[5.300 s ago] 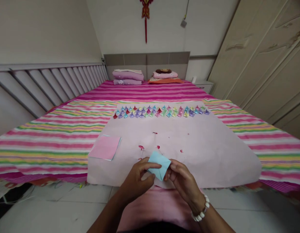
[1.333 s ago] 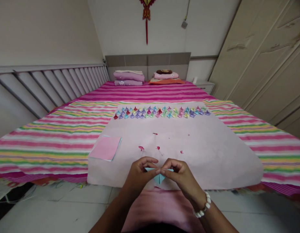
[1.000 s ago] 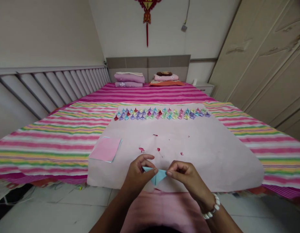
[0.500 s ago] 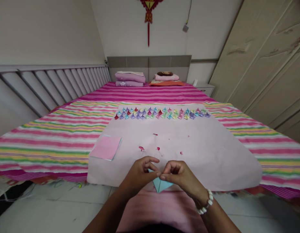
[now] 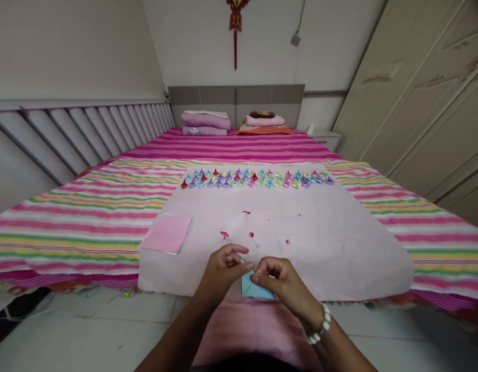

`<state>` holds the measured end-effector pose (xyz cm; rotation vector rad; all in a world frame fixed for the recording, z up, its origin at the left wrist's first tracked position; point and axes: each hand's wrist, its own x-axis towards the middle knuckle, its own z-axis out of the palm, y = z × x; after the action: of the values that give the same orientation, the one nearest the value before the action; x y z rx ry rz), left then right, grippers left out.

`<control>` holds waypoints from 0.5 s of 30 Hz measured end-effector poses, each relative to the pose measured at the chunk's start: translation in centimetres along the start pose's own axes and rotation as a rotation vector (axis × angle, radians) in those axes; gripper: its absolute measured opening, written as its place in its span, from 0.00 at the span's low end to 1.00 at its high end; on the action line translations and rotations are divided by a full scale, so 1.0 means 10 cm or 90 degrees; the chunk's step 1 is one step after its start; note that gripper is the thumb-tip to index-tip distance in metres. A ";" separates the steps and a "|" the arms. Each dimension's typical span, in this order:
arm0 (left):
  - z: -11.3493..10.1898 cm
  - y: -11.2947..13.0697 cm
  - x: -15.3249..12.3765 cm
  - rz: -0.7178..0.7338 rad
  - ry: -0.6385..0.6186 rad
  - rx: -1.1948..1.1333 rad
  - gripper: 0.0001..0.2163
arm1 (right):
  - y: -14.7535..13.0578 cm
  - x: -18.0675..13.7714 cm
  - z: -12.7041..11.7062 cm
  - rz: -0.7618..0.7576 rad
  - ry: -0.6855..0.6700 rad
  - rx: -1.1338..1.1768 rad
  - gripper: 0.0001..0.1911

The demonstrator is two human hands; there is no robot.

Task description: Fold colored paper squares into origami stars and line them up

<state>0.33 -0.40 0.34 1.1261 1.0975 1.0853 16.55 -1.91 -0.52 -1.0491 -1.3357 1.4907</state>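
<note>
A light blue piece of folded origami paper is held between my two hands near the front edge of the board. My left hand pinches its upper left corner between thumb and fingers. On the other side, my right hand, with a white bead bracelet on the wrist, grips the paper's upper right edge. Crease lines show on the paper's face; its back side is hidden. To the left lies a stack of square paper, pink on top with a bluish edge underneath.
A pale board lies on the striped bedspread. Several rows of small coloured folded paper pieces stand along its far side. Red marks or scraps dot its middle. A metal railing runs along the left; a wardrobe stands right.
The blue paper has turned in my hands, from a downward point to a flatter lower edge. Both hands stay pinched on it, the right fingers slightly shifted. The view has tilted slightly.
</note>
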 end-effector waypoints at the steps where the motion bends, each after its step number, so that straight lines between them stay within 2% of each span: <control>1: -0.01 0.01 0.01 0.006 0.009 -0.002 0.16 | 0.00 0.00 0.00 0.002 0.002 0.005 0.15; 4: -0.06 0.06 0.06 0.039 0.074 -0.021 0.15 | 0.01 -0.01 0.02 0.022 0.022 0.039 0.15; 7: -0.09 0.10 0.06 0.044 0.125 -0.063 0.15 | 0.02 -0.01 0.02 0.030 0.087 0.081 0.15; 8: -0.08 0.09 0.04 0.029 0.103 -0.073 0.16 | 0.02 0.00 0.02 0.023 0.110 0.095 0.15; 10: -0.06 0.06 0.00 -0.015 -0.007 -0.077 0.19 | 0.00 0.00 0.02 0.006 0.143 0.118 0.15; 12: -0.02 0.00 -0.05 -0.048 -0.115 -0.062 0.17 | -0.02 0.00 0.02 -0.004 0.155 0.135 0.15; 15: 0.01 -0.09 -0.10 -0.061 -0.106 -0.047 0.09 | -0.07 -0.01 0.04 -0.010 0.138 0.145 0.15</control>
<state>0.33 -1.47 -0.43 1.0754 0.9634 0.9329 16.22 -2.10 0.17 -1.0178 -0.9969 1.4347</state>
